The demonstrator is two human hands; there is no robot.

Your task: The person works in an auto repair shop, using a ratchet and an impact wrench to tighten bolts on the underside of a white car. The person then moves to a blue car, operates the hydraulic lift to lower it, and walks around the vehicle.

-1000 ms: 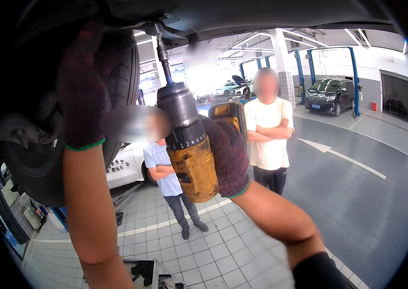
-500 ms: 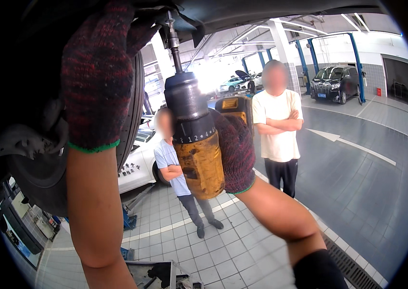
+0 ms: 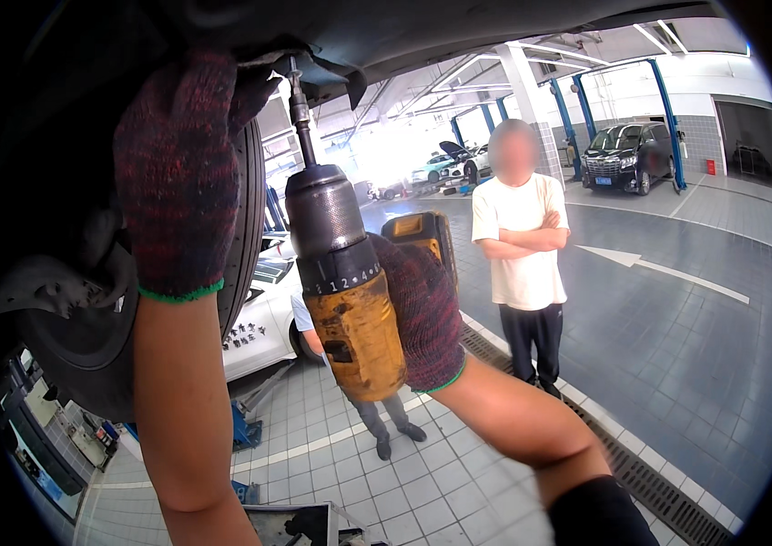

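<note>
Right hand: from where I stand, the gloved right hand (image 3: 422, 314) is wrapped around the handle of a yellow-and-black drill (image 3: 359, 337), fingers closed on it.
Drill: directly to the left of that hand, body upright with a slight lean, its battery (image 3: 422, 238) showing just above the knuckles.
Bit and extension: the slim metal shaft (image 3: 302, 118) rises from the chuck, above the right hand and just to the right of the left hand, up to the dark underbody (image 3: 495, 50); I can't tell if its tip is seated.
Left hand: the gloved left hand (image 3: 181, 173) is raised against the dark underside; its fingertips are lost in shadow, so I can't tell whether it grips or only steadies.
Tyre: the tyre (image 3: 248, 218) is just behind and right of the left wrist.
Slip risk: the tip could skate off, I'd judge, if the drill tilts out of line with the shaft.
Glove risk: loose knit could catch on the turning shaft, since the left thumb is so near it.
Drop risk: a loosened part could fall past the right hand toward the tool cart (image 3: 333, 519) below if nothing supports it.
Bystander: a person in a cream shirt (image 3: 523, 237), arms folded, stands beyond the right hand, to its right.
</note>
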